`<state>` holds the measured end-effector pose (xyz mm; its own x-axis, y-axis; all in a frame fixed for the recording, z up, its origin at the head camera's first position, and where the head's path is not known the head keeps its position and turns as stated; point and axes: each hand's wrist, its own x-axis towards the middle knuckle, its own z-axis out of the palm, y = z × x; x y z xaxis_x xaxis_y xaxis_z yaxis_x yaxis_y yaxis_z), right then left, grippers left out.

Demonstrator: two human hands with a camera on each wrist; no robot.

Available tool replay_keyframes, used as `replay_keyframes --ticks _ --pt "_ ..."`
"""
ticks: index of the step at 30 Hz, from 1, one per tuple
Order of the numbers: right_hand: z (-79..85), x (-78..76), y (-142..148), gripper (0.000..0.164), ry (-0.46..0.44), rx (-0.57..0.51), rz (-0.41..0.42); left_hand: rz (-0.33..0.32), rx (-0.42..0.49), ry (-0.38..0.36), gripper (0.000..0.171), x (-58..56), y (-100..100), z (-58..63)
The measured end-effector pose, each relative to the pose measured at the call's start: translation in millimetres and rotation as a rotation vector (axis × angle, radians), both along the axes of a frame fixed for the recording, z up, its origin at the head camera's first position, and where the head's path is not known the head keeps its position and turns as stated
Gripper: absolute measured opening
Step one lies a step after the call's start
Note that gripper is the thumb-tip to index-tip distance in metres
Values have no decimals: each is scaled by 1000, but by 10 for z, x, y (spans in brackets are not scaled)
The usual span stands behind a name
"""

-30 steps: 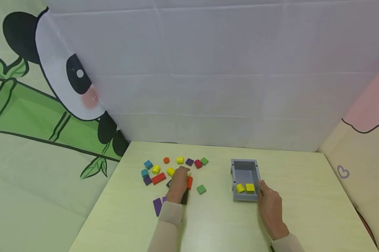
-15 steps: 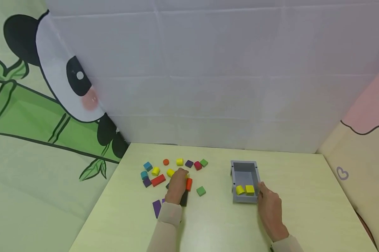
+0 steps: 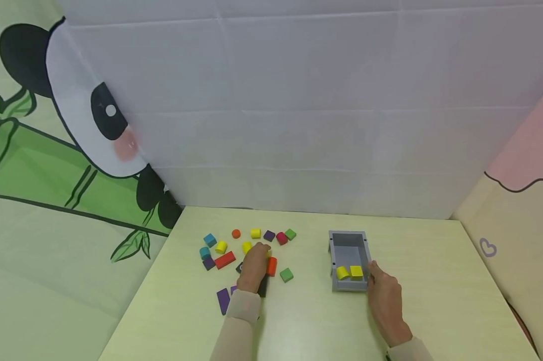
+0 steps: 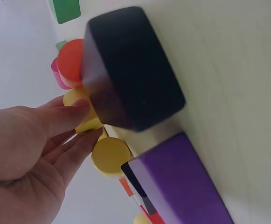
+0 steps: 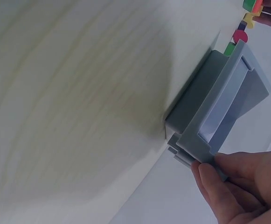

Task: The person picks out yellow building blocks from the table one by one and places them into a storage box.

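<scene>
In the left wrist view my left hand (image 4: 37, 144) pinches a yellow block (image 4: 85, 112) between thumb and fingers. Around it are a dark block (image 4: 135, 70), a red cylinder (image 3: 272, 266), a yellow cylinder (image 4: 111, 156) and a purple block (image 4: 177, 182). From the head view, the left hand largely covers the block it holds. My right hand (image 3: 385, 299) grips the near right edge of a grey plastic bin (image 3: 350, 286), thumb and fingers on its rim. Inside the bin lie a yellow cylinder (image 3: 342, 273) and a yellow cube (image 3: 356, 272).
Several coloured blocks are scattered around the left hand, among them a red block (image 3: 224, 259), a blue cube (image 3: 210, 240) and an orange disc (image 3: 236, 233). A green block (image 3: 287, 275) lies between hand and bin. A fabric backdrop (image 3: 276, 150) stands behind the table.
The yellow cylinder beside the left hand has turned and shifted slightly right, and the red cylinder has edged right. Both hands stay almost in place; the head view has shifted a little.
</scene>
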<state>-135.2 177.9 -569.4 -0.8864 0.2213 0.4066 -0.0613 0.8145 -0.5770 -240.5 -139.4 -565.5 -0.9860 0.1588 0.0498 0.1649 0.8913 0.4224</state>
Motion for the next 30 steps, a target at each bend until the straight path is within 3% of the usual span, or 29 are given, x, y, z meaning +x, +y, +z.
replay_keyframes --ticks 11,21,30 --pt "-16 4 -9 30 12 4 -6 5 10 -59 37 -6 -27 0" --pt "27 11 -14 29 -18 2 -9 2 31 -49 36 4 -48 27" --pt "25 15 -26 30 -5 5 -15 -14 54 9 35 8 -40 58"
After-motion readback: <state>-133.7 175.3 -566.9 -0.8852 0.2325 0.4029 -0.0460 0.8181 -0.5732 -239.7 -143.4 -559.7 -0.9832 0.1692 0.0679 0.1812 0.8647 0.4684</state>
